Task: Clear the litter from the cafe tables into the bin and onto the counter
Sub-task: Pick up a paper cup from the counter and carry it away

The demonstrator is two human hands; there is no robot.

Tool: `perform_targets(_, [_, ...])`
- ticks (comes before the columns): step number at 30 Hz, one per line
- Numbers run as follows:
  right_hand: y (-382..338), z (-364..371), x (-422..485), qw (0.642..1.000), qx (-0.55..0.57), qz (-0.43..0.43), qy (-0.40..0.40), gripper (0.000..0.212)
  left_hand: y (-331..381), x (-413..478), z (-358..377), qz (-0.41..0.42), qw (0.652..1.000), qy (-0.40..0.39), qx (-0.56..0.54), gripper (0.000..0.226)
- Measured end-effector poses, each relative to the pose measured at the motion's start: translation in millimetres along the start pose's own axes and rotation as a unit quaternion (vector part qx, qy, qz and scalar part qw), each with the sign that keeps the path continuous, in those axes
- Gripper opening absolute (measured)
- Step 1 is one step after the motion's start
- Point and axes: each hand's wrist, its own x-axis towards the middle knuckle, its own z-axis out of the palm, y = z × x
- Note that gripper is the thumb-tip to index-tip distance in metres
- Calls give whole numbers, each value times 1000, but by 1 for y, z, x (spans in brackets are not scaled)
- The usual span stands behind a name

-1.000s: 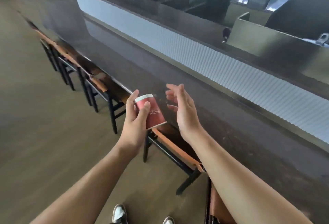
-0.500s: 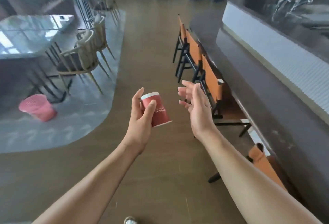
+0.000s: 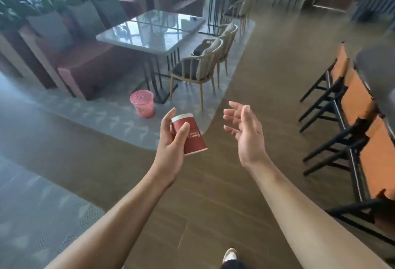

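Far ahead and to the left of our left hand point(image 3: 171, 142) stands a glossy grey table point(image 3: 147, 40). A padded sofa point(image 3: 85, 63) runs along its far left side and two pale wooden chairs point(image 3: 198, 68) stand on its right. Well off to the right of our right hand point(image 3: 245, 136), a row of orange chairs point(image 3: 352, 102) lines a long dark table point(image 3: 376, 70).

The pink bin point(image 3: 142, 106) sits on the grey carpet point(image 3: 106, 117) just ahead and slightly left of the left hand, by the glossy table's legs. The nearest chair's legs stand close on its right, and we judge them the likeliest thing to crowd the approach. A small dark thing point(image 3: 194, 19) lies on that table's far corner, too small to name.

The red paper cup point(image 3: 193, 138) is in our left hand, thumb across its front and fingers behind, tilted with its narrower end up. We judge it light, thin-walled, easily crushed and a little slick, so a gentle hold round the middle suits it. Our right hand hovers just beside the cup without touching it, fingers spread and loosely bent, holding nothing.
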Motion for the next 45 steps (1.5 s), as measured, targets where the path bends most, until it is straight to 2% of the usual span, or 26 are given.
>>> perform_targets(2, [12,30,21,999,8,12,-33,55,1,17,-22,1,999,33,7,62])
perform_targets(4, [24,55,42,998,11,20,-61,63,0,37,-41,6,998,66,6,58])
perform_targets(10, [60,112,131,988,25,38,-148,64,-2,124,-64,12,992,128,-1,39])
perform_targets(16, [77,145,254,979,27,46,-196,69,-5,238,-59,14,985,171,23,45])
perform_targets(19, [80,161,311,976,22,41,-215,65,-5,291,-55,30,982,186,17,38])
perform_targets(25, [99,190,385,972,11,52,-231,61,-4,367,-58,28,980,195,7,36])
perform_targets(32, [124,239,462,968,19,83,-235,45,-8,460,-88,25,981,191,13,39])
perform_targets(34, [132,259,484,967,18,87,-238,46,-10,490,-102,21,981,192,16,39])
perform_targets(38, [144,312,535,968,12,83,-235,49,-6,559,-141,25,982,186,12,57])
perform_targets(42, [154,377,588,972,-8,76,-223,50,4,632,-185,34,985,171,7,48])
perform_targets(45, [160,422,625,974,-10,76,-212,51,19,684,-215,33,986,163,-3,51])
